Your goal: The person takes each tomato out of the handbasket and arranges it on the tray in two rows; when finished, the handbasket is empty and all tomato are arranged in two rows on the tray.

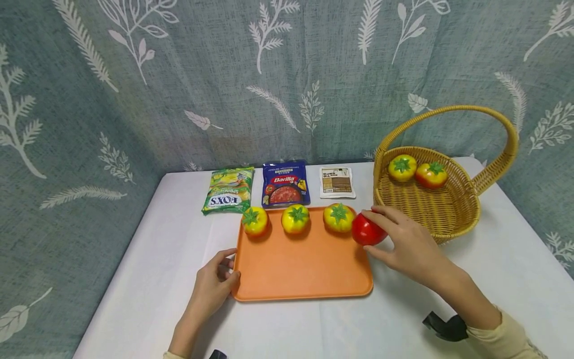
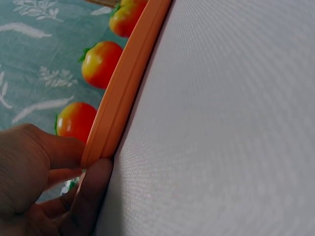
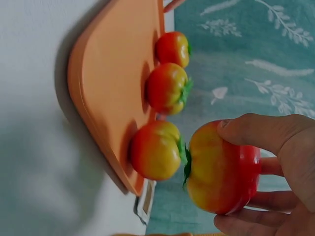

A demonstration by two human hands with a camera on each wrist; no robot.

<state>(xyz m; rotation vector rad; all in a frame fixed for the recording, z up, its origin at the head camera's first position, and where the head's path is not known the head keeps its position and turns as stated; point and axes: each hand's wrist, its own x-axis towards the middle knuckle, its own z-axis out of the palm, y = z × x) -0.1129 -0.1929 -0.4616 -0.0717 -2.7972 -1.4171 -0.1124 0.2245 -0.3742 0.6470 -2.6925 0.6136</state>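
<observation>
My right hand (image 1: 405, 242) grips a red and yellow tomato (image 1: 368, 228) between thumb and fingers, over the right end of an orange tray (image 1: 302, 269). In the right wrist view the held tomato (image 3: 216, 169) has its green leafy top turned toward a tomato (image 3: 156, 150) on the tray. Three tomatoes stand in a row along the tray's far edge: a left one (image 1: 255, 222), a middle one (image 1: 295, 219) and a right one (image 1: 338, 218). At the tray's left side, my left hand (image 1: 214, 281) pinches the rim, thumb and fingers around it in the left wrist view.
A wicker basket (image 1: 457, 224) with a tall handle stands at the right, two tomatoes (image 1: 417, 171) inside it. Behind the tray lie a green Fox's packet (image 1: 228, 189), a blue Barilla pouch (image 1: 285, 183) and a small white-and-brown packet (image 1: 337, 182). A patterned curtain (image 1: 287, 85) hangs behind the table.
</observation>
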